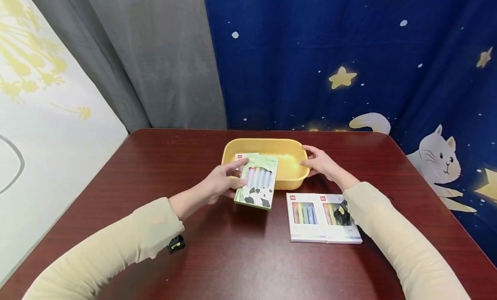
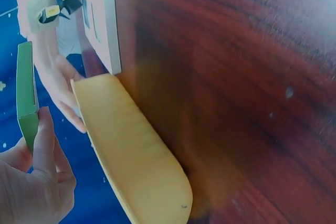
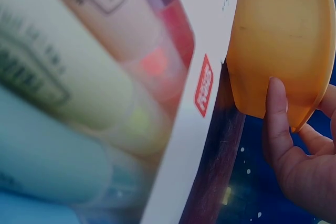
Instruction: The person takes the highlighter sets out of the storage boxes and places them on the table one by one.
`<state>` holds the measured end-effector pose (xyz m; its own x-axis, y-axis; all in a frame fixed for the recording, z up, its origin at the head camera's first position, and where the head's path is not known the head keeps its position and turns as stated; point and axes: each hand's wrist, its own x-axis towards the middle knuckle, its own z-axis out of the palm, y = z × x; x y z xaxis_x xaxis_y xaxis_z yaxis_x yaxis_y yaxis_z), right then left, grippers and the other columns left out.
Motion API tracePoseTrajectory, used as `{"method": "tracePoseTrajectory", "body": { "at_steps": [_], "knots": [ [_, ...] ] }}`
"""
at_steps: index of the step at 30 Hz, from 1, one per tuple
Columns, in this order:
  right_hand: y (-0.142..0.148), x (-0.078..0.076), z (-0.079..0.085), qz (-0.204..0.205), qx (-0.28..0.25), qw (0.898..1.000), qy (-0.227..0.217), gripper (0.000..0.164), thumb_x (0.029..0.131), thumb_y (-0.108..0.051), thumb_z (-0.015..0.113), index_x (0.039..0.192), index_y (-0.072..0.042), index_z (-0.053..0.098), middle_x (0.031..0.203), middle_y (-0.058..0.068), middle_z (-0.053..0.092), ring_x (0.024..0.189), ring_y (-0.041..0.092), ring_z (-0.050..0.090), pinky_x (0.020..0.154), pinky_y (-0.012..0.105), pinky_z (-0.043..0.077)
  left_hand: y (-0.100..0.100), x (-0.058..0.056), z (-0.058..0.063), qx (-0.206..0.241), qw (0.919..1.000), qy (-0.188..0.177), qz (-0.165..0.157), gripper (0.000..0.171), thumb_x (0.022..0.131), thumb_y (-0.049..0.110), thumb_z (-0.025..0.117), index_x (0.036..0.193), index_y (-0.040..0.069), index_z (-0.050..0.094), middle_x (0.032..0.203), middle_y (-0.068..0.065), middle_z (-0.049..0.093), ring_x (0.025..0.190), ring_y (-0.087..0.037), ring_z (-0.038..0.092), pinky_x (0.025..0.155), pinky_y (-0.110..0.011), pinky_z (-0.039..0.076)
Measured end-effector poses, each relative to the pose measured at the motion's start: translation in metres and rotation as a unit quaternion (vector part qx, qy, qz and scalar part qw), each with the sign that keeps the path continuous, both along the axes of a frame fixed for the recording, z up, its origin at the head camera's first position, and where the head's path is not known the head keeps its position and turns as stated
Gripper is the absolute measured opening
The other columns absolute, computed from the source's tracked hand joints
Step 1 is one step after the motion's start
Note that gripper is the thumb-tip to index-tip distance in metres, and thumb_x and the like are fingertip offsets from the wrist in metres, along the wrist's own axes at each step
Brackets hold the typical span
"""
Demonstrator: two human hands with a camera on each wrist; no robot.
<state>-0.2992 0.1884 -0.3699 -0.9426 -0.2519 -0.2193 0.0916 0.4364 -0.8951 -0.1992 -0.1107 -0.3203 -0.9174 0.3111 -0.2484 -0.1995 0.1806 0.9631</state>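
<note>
A green box of pens (image 1: 259, 190) with a panda picture and a clear window is gripped at its left edge by my left hand (image 1: 215, 184), tilted above the near side of a yellow plastic basket (image 1: 292, 162). The left wrist view shows thumb and fingers pinching the green box (image 2: 25, 85) by its side. My right hand (image 1: 324, 164) holds the basket's right end. In the right wrist view, the right hand (image 3: 302, 156) has its fingers on both sides of the rim. Behind the green box shows the corner of a white box (image 1: 239, 156) with a red label, mostly hidden.
Two white boxes of thick coloured pens, a left one (image 1: 306, 233) and a right one (image 1: 342, 237), lie side by side in front of the basket, under my right forearm. The dark red tabletop (image 1: 174, 153) ends at grey and blue curtains (image 1: 279, 67).
</note>
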Motion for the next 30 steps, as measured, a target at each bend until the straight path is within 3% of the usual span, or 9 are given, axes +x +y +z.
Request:
{"method": "tracePoseTrajectory", "body": {
  "at_steps": [12, 22, 30],
  "knots": [
    [-0.001, 0.000, 0.000, -0.001, 0.003, 1.000, 0.000, 0.067, 0.090, -0.007, 0.054, 0.147, -0.010, 0.018, 0.108, 0.022, 0.047, 0.071, 0.017, 0.062, 0.071, 0.039, 0.054, 0.002, 0.015, -0.015, -0.005, 0.9999, -0.004, -0.011, 0.061, 0.085, -0.008, 0.055, 0.140, 0.012, 0.038, 0.100, -0.014, 0.048, 0.071, -0.016, 0.057, 0.057, -0.033, 0.054],
    [0.000, 0.001, 0.001, 0.001, 0.002, 1.000, 0.000, 0.068, 0.090, -0.008, 0.054, 0.147, -0.010, 0.017, 0.108, 0.023, 0.047, 0.074, 0.020, 0.064, 0.070, 0.038, 0.054, 0.005, 0.030, -0.030, 0.004, 0.9992, -0.008, -0.039, 0.062, 0.084, -0.011, 0.054, 0.141, 0.007, 0.036, 0.094, -0.012, 0.051, 0.069, -0.014, 0.058, 0.058, -0.036, 0.054],
    [-0.001, 0.002, 0.001, -0.002, 0.002, 1.000, -0.004, 0.068, 0.090, -0.008, 0.055, 0.147, -0.010, 0.018, 0.108, 0.022, 0.047, 0.071, 0.018, 0.063, 0.070, 0.038, 0.054, 0.007, 0.041, -0.042, 0.009, 0.9991, -0.021, -0.037, 0.063, 0.084, -0.011, 0.054, 0.141, 0.007, 0.035, 0.092, -0.010, 0.051, 0.067, -0.012, 0.058, 0.057, -0.036, 0.054]
  ]
}}
